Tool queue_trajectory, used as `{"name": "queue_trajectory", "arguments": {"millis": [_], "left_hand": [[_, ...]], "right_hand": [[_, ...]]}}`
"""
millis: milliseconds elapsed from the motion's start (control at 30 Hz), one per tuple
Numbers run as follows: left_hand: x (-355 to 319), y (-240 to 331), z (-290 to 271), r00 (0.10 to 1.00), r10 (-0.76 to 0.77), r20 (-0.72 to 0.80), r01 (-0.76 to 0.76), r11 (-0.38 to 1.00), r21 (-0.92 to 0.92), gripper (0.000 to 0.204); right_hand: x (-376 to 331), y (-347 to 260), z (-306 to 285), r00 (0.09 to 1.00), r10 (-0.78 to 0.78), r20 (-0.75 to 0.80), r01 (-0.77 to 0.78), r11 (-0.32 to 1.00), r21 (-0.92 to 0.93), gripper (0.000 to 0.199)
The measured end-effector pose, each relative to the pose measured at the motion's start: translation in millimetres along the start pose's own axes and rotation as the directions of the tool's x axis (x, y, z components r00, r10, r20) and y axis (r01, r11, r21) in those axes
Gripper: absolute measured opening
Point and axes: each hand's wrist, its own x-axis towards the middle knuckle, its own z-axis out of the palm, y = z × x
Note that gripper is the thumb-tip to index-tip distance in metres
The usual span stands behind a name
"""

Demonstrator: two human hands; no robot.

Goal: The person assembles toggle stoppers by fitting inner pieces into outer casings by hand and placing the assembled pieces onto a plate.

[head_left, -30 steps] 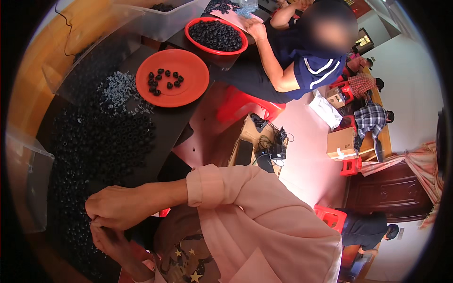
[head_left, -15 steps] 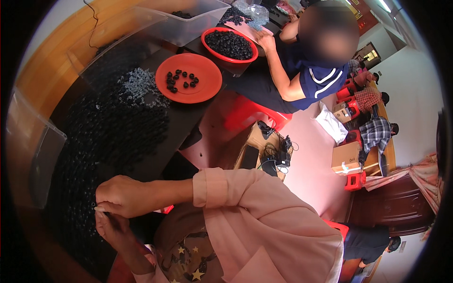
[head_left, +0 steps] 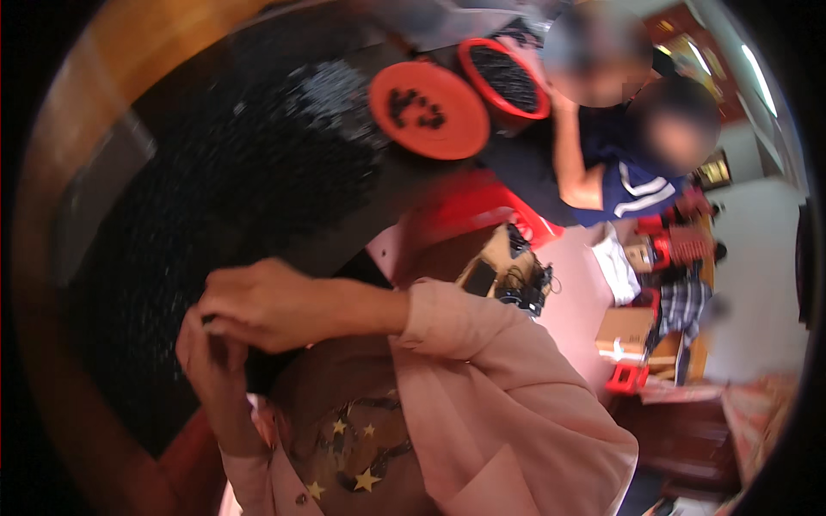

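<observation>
While R hand curls in, L hand angles up alongside.

A dark speck between the left hand and right hand, at eight o'clock, cannot be identified. At one o'clock, black pieces are blurred.

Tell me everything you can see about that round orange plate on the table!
The plate is round, shallow and orange, with a smooth surface that looks like plastic. It lies face up on the dark table, near its edge. A loose cluster of small dark pieces sits on it, too blurred to count. A red bowl of black pieces is beside it; I can't tell whether they touch. Neither the left hand nor the right hand is touching it.
</observation>
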Motion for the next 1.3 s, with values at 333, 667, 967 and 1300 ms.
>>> {"name": "queue_trajectory", "arguments": {"millis": [333,667,967,1300], "left_hand": [[4,14,-2,0.794,-0.528,0.303,0.565,0.457,-0.687,0.024],[-3,-3,2,0.816,-0.454,0.358,0.572,0.542,-0.616,0.020],[1,-5,2,0.840,-0.434,0.326,0.537,0.574,-0.618,0.020],[3,-5,1,0.824,-0.439,0.358,0.559,0.527,-0.641,0.022]], "right_hand": [[-5,15,-44,0.985,0.172,0.026,-0.173,0.983,0.054,0.020],[20,71,-67,0.930,0.240,0.278,-0.050,0.832,-0.553,0.007],[46,75,-54,0.845,0.236,0.479,0.097,0.815,-0.571,0.009],[59,69,-39,0.832,0.244,0.499,0.179,0.733,-0.656,0.005]]}}
